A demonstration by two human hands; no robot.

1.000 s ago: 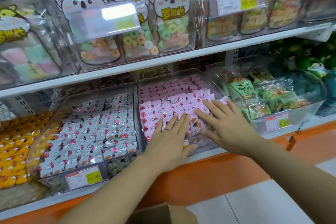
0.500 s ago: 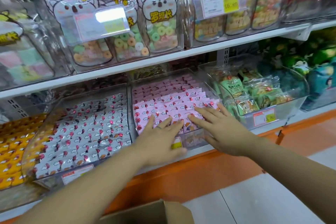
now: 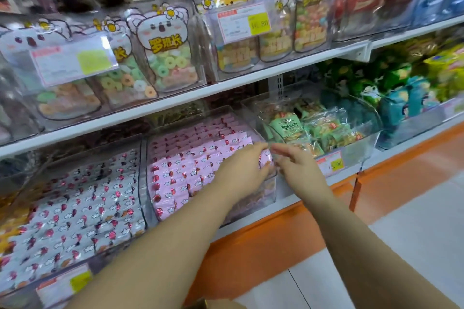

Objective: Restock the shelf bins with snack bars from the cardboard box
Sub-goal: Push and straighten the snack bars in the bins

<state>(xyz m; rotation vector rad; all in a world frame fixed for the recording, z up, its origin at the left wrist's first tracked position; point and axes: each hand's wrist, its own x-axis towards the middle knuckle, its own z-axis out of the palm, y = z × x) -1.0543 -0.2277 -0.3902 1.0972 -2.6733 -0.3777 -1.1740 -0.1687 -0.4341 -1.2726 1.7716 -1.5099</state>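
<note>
A clear shelf bin (image 3: 148, 158) on the lower shelf holds rows of pink snack bars (image 3: 190, 158). My left hand (image 3: 241, 173) reaches into its front right corner, with the fingers curled round the end of a row of pink bars. My right hand (image 3: 296, 165) is just to the right, at the bin's right wall. Its fingers point left and touch the same bars, and motion blur hides their exact pose. A corner of the cardboard box (image 3: 216, 305) shows at the bottom edge.
Left of the pink bin is a bin of white snack bars (image 3: 75, 203). On the right stands a bin of green snack packets (image 3: 324, 128) with a price tag (image 3: 331, 164). The upper shelf (image 3: 175, 103) carries bagged candy. Below are an orange base (image 3: 251, 253) and a white floor.
Both hands slid right from lying flat on the pink bars to the bin's front right corner, where the left fingers curled. The camera turned, so the shelf appears shifted and the box mostly left view.
</note>
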